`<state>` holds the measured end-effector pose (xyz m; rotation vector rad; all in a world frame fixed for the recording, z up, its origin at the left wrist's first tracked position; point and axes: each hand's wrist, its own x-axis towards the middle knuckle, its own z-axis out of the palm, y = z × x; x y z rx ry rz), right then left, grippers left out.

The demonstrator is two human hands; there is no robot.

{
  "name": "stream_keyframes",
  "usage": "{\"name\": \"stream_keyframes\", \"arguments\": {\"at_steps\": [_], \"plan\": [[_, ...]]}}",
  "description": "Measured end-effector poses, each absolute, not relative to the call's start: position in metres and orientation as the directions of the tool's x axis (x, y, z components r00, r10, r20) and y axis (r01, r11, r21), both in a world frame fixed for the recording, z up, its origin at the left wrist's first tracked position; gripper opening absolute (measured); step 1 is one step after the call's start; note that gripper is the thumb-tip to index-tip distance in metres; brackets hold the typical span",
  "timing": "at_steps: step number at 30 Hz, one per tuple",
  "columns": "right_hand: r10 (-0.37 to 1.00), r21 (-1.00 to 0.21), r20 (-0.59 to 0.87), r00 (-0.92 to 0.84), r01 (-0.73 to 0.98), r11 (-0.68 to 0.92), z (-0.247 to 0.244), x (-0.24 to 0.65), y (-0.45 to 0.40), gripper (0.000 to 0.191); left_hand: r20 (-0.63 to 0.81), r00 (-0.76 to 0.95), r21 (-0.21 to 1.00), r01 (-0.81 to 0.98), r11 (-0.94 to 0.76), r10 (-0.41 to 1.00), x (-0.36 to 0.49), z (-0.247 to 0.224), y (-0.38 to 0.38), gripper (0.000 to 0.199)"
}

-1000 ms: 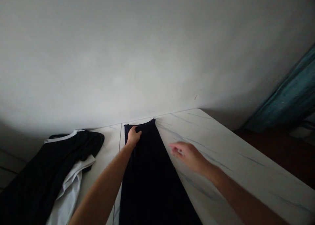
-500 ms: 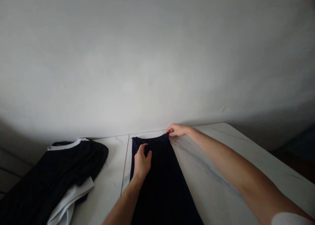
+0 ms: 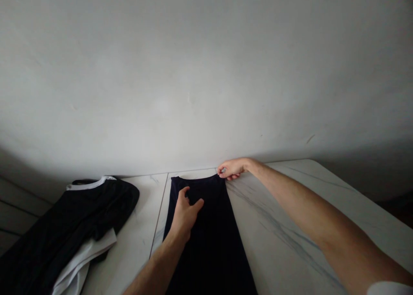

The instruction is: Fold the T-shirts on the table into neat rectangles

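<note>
A long dark navy garment (image 3: 213,239) lies lengthwise on the white table, its far edge curving slightly inward between two corners. Thumb and forefinger of my right hand (image 3: 231,169) are pinched at the garment's far right corner, close to the wall. Over the upper left part of the cloth is my left hand (image 3: 186,211), thumb and forefinger spread apart and nothing between them. Whether its other fingers rest on the fabric is hidden. What kind of garment it is I cannot tell.
To the left lies a black shirt (image 3: 93,213) with a white collar band and a white part sticking out of its side. The marble-patterned table (image 3: 274,226) has a seam left of the navy garment. A grey-white wall (image 3: 193,93) stands behind.
My left hand's thumb and forefinger have spread wider. The navy garment's far edge looks straighter and a little wider. My right hand stays at the far right corner.
</note>
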<state>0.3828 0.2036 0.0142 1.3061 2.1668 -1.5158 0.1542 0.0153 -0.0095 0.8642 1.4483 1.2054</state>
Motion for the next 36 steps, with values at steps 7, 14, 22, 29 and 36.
{"name": "stream_keyframes", "arguments": {"at_steps": [7, 14, 22, 29, 36], "plan": [[0.599, -0.683, -0.551, -0.581, 0.727, 0.077, 0.009, 0.382, 0.2, 0.055, -0.263, -0.177, 0.965, -0.057, 0.257, 0.948, 0.15, 0.001, -0.003, 0.104], [0.653, -0.622, -0.565, -0.505, 0.78, 0.065, 0.012, 0.373, 0.196, 0.038, -0.16, -0.129, 0.965, 0.186, 0.183, 0.979, 0.147, -0.001, -0.007, 0.035], [0.722, -0.541, -0.548, -0.422, 0.837, 0.079, 0.019, 0.36, 0.185, 0.028, -0.129, -0.057, 0.988, 0.083, 0.134, 0.99, 0.151, 0.004, -0.025, 0.061], [0.78, -0.495, -0.496, -0.381, 0.862, 0.106, 0.02, 0.353, 0.181, 0.034, -0.249, -0.095, 0.948, 0.178, 0.262, 0.964, 0.149, -0.01, -0.032, 0.062], [0.958, -0.505, -0.18, -0.225, 0.856, 0.107, 0.024, 0.359, 0.143, 0.037, 0.116, -0.2, 0.831, 0.556, 0.015, 0.973, 0.136, 0.004, -0.035, 0.052]]}}
